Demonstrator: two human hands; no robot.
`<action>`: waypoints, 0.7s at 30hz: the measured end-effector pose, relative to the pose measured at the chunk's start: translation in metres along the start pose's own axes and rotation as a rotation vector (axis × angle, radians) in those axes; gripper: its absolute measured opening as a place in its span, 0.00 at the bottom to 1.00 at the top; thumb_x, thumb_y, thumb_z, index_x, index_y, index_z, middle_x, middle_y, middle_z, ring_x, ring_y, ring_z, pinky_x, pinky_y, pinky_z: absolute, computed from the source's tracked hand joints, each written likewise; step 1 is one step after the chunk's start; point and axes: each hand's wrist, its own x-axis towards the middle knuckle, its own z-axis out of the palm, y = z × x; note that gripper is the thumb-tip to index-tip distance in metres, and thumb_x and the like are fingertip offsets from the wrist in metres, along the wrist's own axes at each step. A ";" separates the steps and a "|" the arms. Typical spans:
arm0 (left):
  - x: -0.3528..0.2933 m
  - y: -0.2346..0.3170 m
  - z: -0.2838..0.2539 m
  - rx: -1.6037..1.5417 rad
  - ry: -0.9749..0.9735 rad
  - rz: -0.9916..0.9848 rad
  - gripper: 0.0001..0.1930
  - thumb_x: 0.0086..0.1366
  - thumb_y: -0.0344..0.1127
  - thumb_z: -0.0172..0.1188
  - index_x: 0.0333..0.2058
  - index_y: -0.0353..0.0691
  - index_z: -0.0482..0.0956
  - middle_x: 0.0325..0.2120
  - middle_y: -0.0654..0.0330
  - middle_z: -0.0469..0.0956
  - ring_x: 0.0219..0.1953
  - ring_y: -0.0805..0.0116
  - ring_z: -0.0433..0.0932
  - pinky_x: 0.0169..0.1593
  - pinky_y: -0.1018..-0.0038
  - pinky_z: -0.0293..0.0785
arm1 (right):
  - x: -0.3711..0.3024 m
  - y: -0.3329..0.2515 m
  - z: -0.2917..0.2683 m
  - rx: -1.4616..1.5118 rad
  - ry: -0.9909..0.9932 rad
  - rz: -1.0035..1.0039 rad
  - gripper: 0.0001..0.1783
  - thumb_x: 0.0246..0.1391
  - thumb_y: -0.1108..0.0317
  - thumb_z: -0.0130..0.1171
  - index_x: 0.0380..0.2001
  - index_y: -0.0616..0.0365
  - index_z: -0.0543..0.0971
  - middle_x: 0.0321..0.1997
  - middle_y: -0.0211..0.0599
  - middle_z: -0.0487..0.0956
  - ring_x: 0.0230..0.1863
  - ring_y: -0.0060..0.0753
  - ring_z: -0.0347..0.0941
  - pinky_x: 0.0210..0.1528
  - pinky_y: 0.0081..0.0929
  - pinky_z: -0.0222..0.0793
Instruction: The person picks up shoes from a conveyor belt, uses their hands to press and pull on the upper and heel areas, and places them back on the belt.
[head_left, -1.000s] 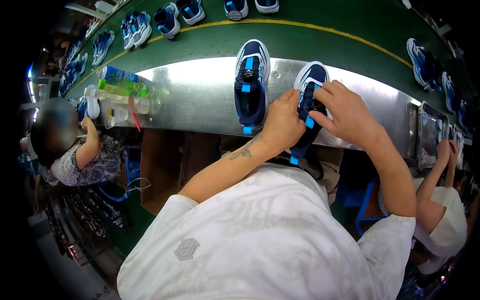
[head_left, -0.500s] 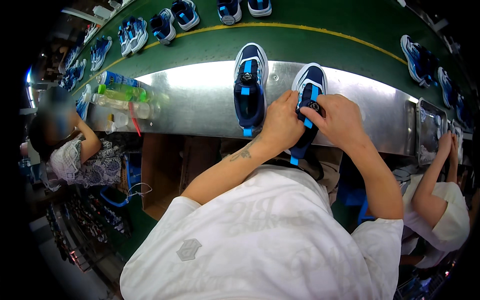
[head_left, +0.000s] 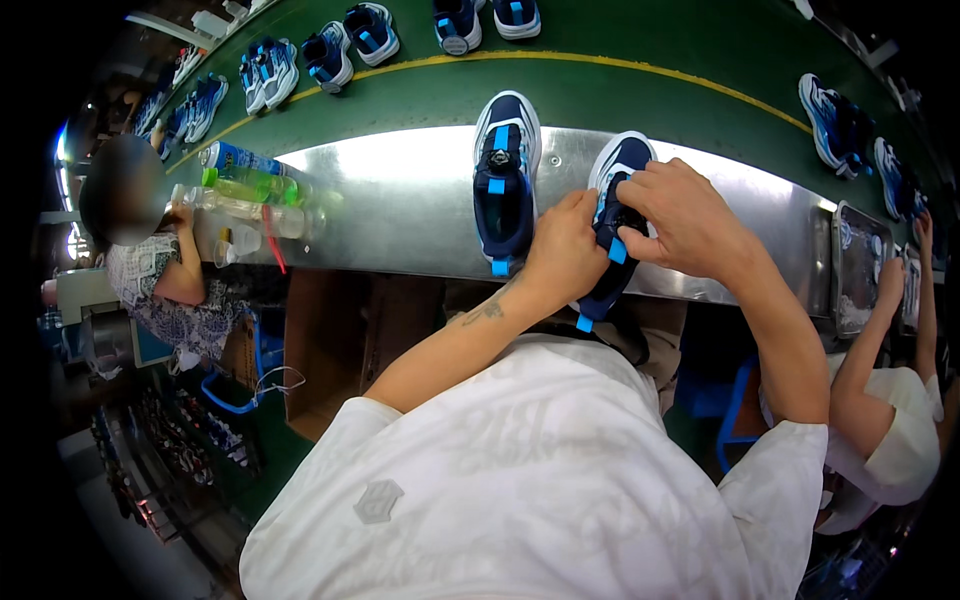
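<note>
A navy and white sneaker [head_left: 622, 152] with light blue tabs lies toe-away at the metal bench's near edge, its heel hanging slightly over it. My left hand [head_left: 567, 245] is closed on its left side. From the right, my right hand [head_left: 692, 218] pinches the round black lacing dial [head_left: 627, 217] on the tongue, thumb and fingers bent around it; the fingers partly cover the dial. Just left of my left hand stands the matching sneaker [head_left: 509, 125], untouched, its black dial [head_left: 500, 161] in plain sight.
Several bottles [head_left: 245, 188] and a red strip [head_left: 273, 240] lie on the metal bench [head_left: 400, 200] at left. A metal tray [head_left: 852, 270] is at right. More sneakers [head_left: 372, 35] stand on the green conveyor [head_left: 640, 95]. Co-workers sit at left [head_left: 150, 265] and right [head_left: 880, 420].
My right hand has shifted slightly over the dial, its fingers more curled, and the right elbow has swung outward. My left hand stays on the sneaker. The co-workers' arms have moved.
</note>
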 end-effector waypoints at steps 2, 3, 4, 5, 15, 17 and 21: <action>-0.003 0.001 0.000 0.004 -0.014 -0.011 0.16 0.58 0.28 0.64 0.46 0.30 0.78 0.37 0.40 0.81 0.39 0.32 0.79 0.40 0.50 0.76 | -0.005 0.002 0.013 -0.022 0.135 -0.038 0.16 0.54 0.54 0.64 0.29 0.57 0.79 0.28 0.41 0.80 0.37 0.51 0.77 0.41 0.44 0.70; -0.003 0.002 0.000 0.017 -0.020 -0.020 0.16 0.58 0.27 0.64 0.45 0.30 0.78 0.36 0.40 0.81 0.39 0.32 0.79 0.40 0.50 0.76 | -0.007 0.001 0.019 0.009 0.147 0.041 0.18 0.55 0.52 0.64 0.28 0.57 0.79 0.26 0.41 0.80 0.34 0.51 0.77 0.39 0.45 0.71; -0.002 0.002 0.000 0.031 -0.027 -0.029 0.16 0.58 0.27 0.64 0.45 0.30 0.78 0.36 0.40 0.81 0.39 0.32 0.79 0.40 0.50 0.76 | -0.010 -0.001 0.026 0.040 0.159 0.122 0.20 0.56 0.50 0.64 0.26 0.57 0.79 0.24 0.42 0.80 0.31 0.52 0.78 0.37 0.46 0.72; -0.001 0.003 0.001 0.045 -0.035 -0.037 0.15 0.58 0.27 0.64 0.44 0.30 0.78 0.35 0.40 0.80 0.38 0.32 0.79 0.40 0.49 0.76 | -0.013 -0.004 0.032 0.070 0.172 0.203 0.22 0.57 0.49 0.64 0.25 0.58 0.79 0.22 0.42 0.80 0.28 0.52 0.78 0.35 0.47 0.72; -0.001 0.003 0.001 0.013 -0.042 -0.056 0.13 0.56 0.24 0.63 0.41 0.30 0.78 0.34 0.39 0.81 0.38 0.33 0.80 0.40 0.50 0.76 | -0.011 -0.027 0.054 -0.035 0.265 0.538 0.34 0.61 0.36 0.60 0.20 0.59 0.84 0.16 0.49 0.79 0.21 0.52 0.80 0.26 0.43 0.76; 0.000 -0.001 0.002 0.006 -0.047 -0.041 0.13 0.55 0.24 0.62 0.41 0.30 0.78 0.34 0.39 0.81 0.39 0.32 0.80 0.41 0.50 0.76 | -0.011 -0.031 0.048 -0.037 0.217 0.565 0.32 0.60 0.37 0.62 0.22 0.59 0.84 0.17 0.48 0.79 0.23 0.52 0.80 0.29 0.44 0.76; 0.002 0.002 -0.006 0.009 -0.094 -0.052 0.16 0.55 0.22 0.60 0.44 0.28 0.76 0.37 0.37 0.80 0.41 0.31 0.79 0.43 0.50 0.76 | -0.026 -0.032 0.028 0.180 0.220 0.414 0.26 0.53 0.49 0.70 0.44 0.60 0.81 0.28 0.47 0.80 0.33 0.53 0.80 0.40 0.48 0.74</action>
